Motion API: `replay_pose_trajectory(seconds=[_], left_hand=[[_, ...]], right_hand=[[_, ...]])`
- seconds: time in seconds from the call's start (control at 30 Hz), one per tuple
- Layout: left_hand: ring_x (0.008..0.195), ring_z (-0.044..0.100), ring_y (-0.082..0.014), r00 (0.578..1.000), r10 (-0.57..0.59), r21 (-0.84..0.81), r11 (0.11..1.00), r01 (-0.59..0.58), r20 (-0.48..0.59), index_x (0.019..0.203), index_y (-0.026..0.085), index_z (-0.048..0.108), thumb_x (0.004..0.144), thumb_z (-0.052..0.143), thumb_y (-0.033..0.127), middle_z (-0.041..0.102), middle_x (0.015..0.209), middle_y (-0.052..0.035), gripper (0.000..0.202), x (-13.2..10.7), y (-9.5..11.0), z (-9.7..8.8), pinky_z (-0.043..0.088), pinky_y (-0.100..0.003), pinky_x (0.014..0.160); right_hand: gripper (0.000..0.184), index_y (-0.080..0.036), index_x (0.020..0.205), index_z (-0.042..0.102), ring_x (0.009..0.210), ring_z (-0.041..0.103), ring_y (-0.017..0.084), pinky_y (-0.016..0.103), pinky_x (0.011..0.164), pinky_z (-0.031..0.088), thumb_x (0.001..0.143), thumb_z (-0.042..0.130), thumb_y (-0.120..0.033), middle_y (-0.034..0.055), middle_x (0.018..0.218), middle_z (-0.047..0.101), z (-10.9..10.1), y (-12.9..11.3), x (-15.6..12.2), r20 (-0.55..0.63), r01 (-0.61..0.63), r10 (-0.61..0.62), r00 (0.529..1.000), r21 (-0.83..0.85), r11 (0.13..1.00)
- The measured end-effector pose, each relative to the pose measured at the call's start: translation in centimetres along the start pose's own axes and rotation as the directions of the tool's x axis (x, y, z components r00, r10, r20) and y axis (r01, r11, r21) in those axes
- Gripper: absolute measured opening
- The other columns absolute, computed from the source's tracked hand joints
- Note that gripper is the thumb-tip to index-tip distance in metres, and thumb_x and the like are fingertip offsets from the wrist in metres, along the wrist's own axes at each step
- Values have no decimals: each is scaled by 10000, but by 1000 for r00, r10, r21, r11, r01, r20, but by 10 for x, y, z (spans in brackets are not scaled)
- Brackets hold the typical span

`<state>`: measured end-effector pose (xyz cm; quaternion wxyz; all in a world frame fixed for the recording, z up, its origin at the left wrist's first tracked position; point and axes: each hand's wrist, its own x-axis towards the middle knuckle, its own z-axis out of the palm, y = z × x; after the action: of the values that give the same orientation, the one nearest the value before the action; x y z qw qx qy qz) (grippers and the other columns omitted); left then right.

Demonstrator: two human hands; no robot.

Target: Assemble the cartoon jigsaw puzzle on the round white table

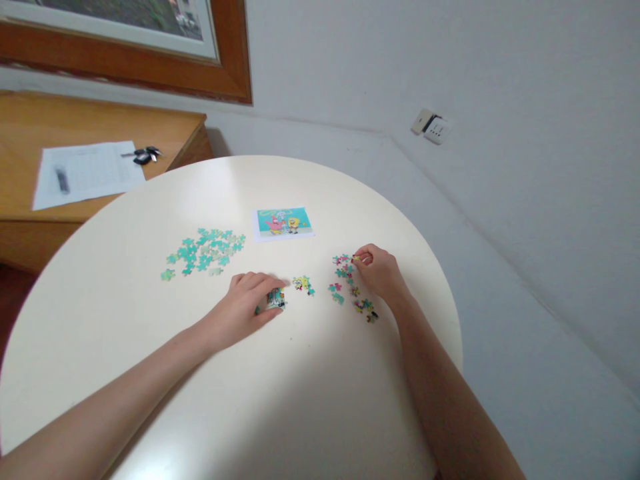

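Observation:
My left hand (249,301) rests on the round cream table (150,333), fingers curled over a small joined cluster of puzzle pieces (275,300). Just right of it lies a yellow joined cluster (303,285). My right hand (381,271) pinches a small yellow puzzle piece (356,258) at the top of a scatter of pink and multicoloured pieces (350,288). A heap of teal pieces (205,252) lies to the left, apart from both hands. A small cartoon reference picture (283,223) lies beyond the pieces.
A wooden side table (30,133) at the back left carries a paper sheet (85,172) and a bunch of keys (145,155). A framed picture (150,40) hangs above it. A wall socket (433,127) sits on the white wall at right.

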<state>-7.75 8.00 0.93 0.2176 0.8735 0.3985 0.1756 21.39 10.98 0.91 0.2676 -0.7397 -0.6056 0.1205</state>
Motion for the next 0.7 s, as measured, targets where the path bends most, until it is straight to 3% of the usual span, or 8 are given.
replay_pose_trajectory(seconds=[0.33, 0.7], left_hand=[[1026, 517, -220, 1000, 1, 1, 1000, -1, -11, 1154, 258, 530, 829, 501, 349, 595, 1116, -70, 338, 0, 2, 1, 325, -400, 926], [1012, 529, -212, 1000, -19, 24, 1000, 20, -22, 1114, 250, 542, 804, 574, 336, 614, 1101, -49, 323, 1, 6, 1, 294, -395, 915]], right_hand=[[92, -192, 730, 591, 628, 568, 140, 287, 676, 467, 705, 520, -244, 9, 693, 643, 1, -21, -6, -69, 137, -124, 990, 225, 965], [88, -200, 777, 622, 693, 634, 138, 283, 708, 510, 723, 567, -243, 22, 786, 689, 25, -47, -29, 159, 148, -256, 954, 495, 856]])
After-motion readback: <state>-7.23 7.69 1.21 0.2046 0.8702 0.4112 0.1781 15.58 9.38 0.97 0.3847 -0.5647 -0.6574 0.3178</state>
